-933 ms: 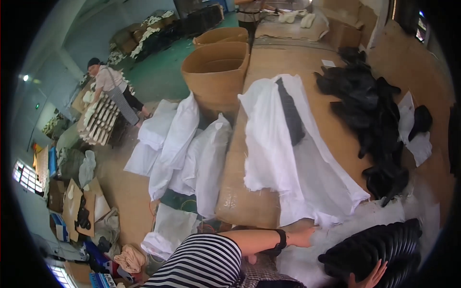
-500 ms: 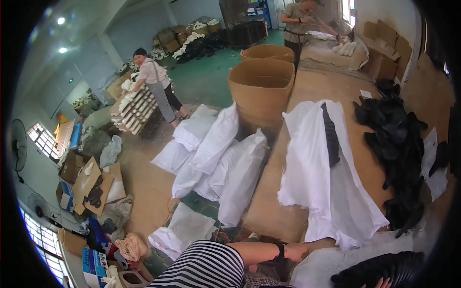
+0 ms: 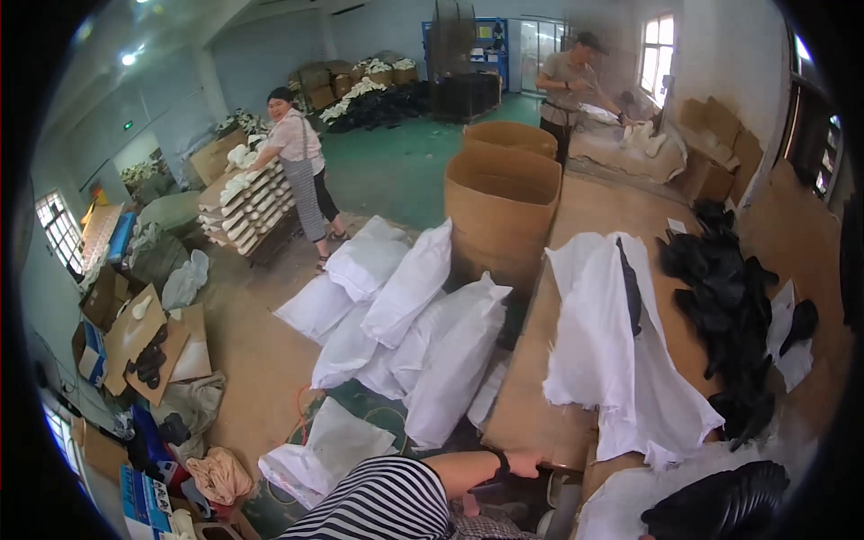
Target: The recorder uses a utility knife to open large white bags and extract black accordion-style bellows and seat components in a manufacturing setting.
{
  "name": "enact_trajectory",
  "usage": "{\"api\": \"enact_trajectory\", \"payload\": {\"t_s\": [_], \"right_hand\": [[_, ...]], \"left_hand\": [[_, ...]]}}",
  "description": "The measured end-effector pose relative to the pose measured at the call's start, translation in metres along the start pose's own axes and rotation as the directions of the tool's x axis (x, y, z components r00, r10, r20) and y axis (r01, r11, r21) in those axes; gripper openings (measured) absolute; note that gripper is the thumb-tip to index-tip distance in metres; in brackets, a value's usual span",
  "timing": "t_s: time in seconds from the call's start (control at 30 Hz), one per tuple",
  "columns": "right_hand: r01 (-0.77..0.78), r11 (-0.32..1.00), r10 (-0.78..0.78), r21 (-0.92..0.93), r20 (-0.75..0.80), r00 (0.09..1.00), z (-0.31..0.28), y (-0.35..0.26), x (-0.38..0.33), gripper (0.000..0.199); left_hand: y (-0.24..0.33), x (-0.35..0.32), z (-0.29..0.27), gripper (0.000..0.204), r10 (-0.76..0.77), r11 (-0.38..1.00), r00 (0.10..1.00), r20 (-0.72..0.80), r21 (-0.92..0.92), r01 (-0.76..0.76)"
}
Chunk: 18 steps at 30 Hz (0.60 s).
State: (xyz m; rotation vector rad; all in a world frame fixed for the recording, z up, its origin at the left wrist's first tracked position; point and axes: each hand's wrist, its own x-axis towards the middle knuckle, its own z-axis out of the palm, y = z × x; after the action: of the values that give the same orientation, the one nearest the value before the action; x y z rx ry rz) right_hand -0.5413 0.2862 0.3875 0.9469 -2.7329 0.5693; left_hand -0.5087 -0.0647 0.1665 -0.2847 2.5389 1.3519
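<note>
My left hand, with a dark band at its wrist, is closed at the front edge of the brown board-topped table. Its fingertips are partly hidden. My right hand is out of view. On the table lies a white woven sack, its near end hanging over the front edge, with a dark ridged piece showing along its opening. At the lower right, a black ribbed bundle of curved, nested pieces rests on white sheeting.
Full white sacks stand piled left of the table, near a flatter white sack. Big cardboard drums stand beyond them. Black pieces heap along the table's right side. Two people work farther off.
The view has shifted and tilted slightly. My left hand stays by the table edge, where a gap now shows beside the near surface. My right fingers have left the black ribbed bundle and the picture.
</note>
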Motion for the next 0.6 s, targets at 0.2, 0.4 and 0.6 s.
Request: {"api": "enact_trajectory", "payload": {"t_s": [0.2, 0.4, 0.6], "right_hand": [[-0.042, 0.996, -0.015, 0.082, 0.597, 0.802, 0.059, -0.050, -0.037, 0.028], [-0.038, 0.986, -0.070, 0.160, 0.618, 0.783, 0.058, -0.076, -0.047, 0.031], [-0.020, 0.995, -0.039, 0.097, 0.564, 0.825, 0.052, -0.052, -0.078, 0.034]], "left_hand": [[-0.130, -0.108, -0.083, 0.043, -0.316, 0.942, 0.931, -0.185, 0.059, 0.331], [-0.226, -0.255, -0.117, 0.031, -0.501, 0.823, 0.712, -0.492, -0.017, 0.568], [-0.289, -0.323, -0.058, 0.009, -0.290, 0.701, 0.724, -0.626, 0.376, 0.606]]}}
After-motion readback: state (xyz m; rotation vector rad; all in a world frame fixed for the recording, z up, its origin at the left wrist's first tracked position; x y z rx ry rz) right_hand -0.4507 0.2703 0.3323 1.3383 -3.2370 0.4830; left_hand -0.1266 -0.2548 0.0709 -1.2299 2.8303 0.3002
